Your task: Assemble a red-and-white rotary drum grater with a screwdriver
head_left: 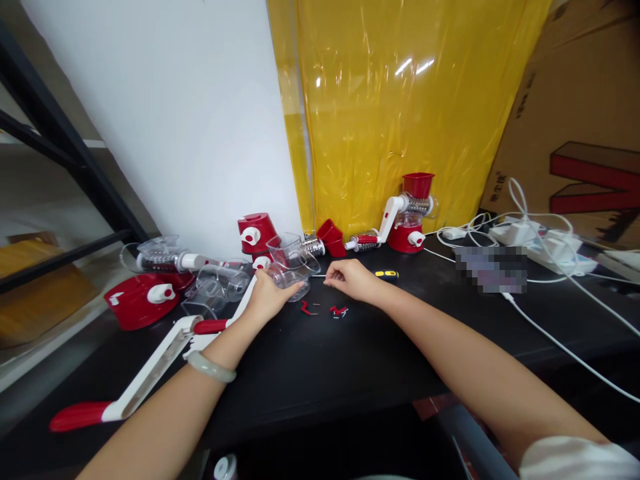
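My left hand [270, 297] is closed around a clear plastic housing [293, 270] of a rotary grater, held low over the black table. My right hand [353, 280] is just to its right, thumb and fingers pinched together; whatever is between them is too small to make out. Behind that hand shows a screwdriver with a yellow-and-black handle [387, 274], its thin shaft pointing left. In front of both hands lie a small red lever [306, 308] and another red piece [339, 311], with a few tiny metal pins or screws beside them.
An assembled red-and-white rotary grater [407, 230] stands at the back. Red bases [257, 233], a red hopper [331, 238] and a white crank arm [150, 367] with red grip lie around. On the right are a blurred-out device [493, 267], white cables and power strips [555, 247].
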### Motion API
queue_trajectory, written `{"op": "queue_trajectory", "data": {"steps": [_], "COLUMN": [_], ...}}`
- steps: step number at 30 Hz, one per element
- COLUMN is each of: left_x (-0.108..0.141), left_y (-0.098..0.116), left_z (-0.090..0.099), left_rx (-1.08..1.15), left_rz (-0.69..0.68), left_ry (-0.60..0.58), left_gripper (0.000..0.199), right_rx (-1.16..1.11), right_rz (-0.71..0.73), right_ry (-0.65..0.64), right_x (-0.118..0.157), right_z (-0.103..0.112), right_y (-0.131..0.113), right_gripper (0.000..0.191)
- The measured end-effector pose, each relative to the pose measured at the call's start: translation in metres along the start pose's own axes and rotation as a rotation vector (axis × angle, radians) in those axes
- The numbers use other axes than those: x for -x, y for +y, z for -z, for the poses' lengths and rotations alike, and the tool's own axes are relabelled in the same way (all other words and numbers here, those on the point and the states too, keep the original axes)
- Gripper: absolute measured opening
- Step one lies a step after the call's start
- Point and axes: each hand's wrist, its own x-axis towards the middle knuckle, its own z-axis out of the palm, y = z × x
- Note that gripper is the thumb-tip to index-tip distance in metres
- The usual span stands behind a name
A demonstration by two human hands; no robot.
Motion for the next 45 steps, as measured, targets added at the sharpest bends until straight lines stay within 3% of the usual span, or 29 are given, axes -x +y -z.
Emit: {"op": "queue_trajectory", "data": {"steps": [5, 8, 14, 17, 20, 28, 36, 38, 40, 42, 45], "left_x": [0.002, 0.006, 0.023, 0.030, 0.034, 0.038, 0.037, 0.035, 0.033, 0.029, 0.020], "left_y": [-0.001, 0.007, 0.043, 0.049, 0.043, 0.037, 0.035, 0.036, 0.037, 0.037, 0.034], "left_z": [-0.001, 0.008, 0.037, 0.036, 0.027, 0.020, 0.021, 0.023, 0.026, 0.031, 0.036], "left_rx": [-0.017, -0.003, -0.252, -0.213, -0.173, -0.311, -0.322, -0.296, -0.244, -0.166, -0.006], "left_rz": [-0.057, -0.125, -0.555, -0.805, -0.909, -0.819, -0.794, -0.795, -0.760, -0.687, -0.559], "left_ry": [-0.051, -0.044, 0.310, 0.152, -0.003, -0.063, -0.085, -0.064, -0.010, 0.059, 0.107], "left_gripper": [0.090, 0.093, 0.056, 0.031, 0.028, 0.024, 0.025, 0.024, 0.024, 0.023, 0.022], "right_rx": [-0.065, -0.108, -0.243, -0.330, -0.400, -0.677, -0.657, -0.514, -0.234, 0.064, 0.262], "right_rz": [-0.002, -0.028, -0.111, -0.131, -0.136, -0.223, -0.251, -0.222, -0.165, -0.124, -0.150], "right_ry": [0.024, 0.055, 0.103, 0.080, 0.040, -0.058, -0.090, -0.105, -0.092, -0.059, -0.078], "right_x": [0.001, 0.001, -0.001, -0.001, 0.000, 0.004, 0.004, 0.001, -0.002, -0.005, -0.002], "right_z": [-0.004, -0.004, -0.003, -0.005, -0.008, -0.012, -0.014, -0.007, 0.009, 0.028, 0.052], "right_y": [-0.005, -0.005, -0.004, -0.006, -0.009, -0.020, -0.023, -0.023, -0.021, -0.015, 0.003], "right_gripper": [0.008, 0.008, 0.010, 0.014, 0.018, 0.030, 0.021, 0.018, 0.023, 0.026, 0.017]}}
